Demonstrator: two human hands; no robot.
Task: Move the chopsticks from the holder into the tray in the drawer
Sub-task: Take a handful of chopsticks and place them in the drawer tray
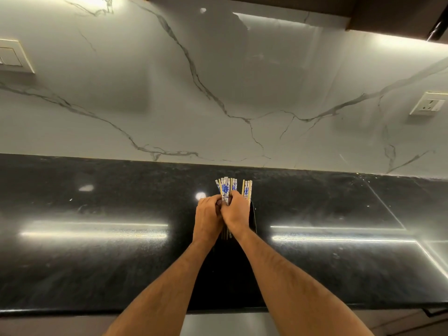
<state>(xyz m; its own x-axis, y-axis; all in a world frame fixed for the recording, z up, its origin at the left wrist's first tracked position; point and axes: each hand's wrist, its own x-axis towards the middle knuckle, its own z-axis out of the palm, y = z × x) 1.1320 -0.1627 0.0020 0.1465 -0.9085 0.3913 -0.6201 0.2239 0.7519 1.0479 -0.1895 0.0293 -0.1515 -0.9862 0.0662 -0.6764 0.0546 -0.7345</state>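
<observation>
Several chopsticks (pixel 226 186) with white tops and blue flower prints stand upright in a black holder (pixel 253 218) on the black countertop (pixel 97 251). My left hand (pixel 208 218) and my right hand (pixel 236 212) are both wrapped around the bundle from the near side, touching each other. A few more chopsticks (pixel 247 189) stick up to the right of my right hand, outside the grip. Most of the holder is hidden behind my hands. The drawer and its tray are not in view.
A white marble backsplash (pixel 218 93) rises behind the counter. A switch plate (pixel 13 57) sits on the wall at far left and a socket (pixel 428 104) at right. The counter's front edge (pixel 72 311) runs below my forearms.
</observation>
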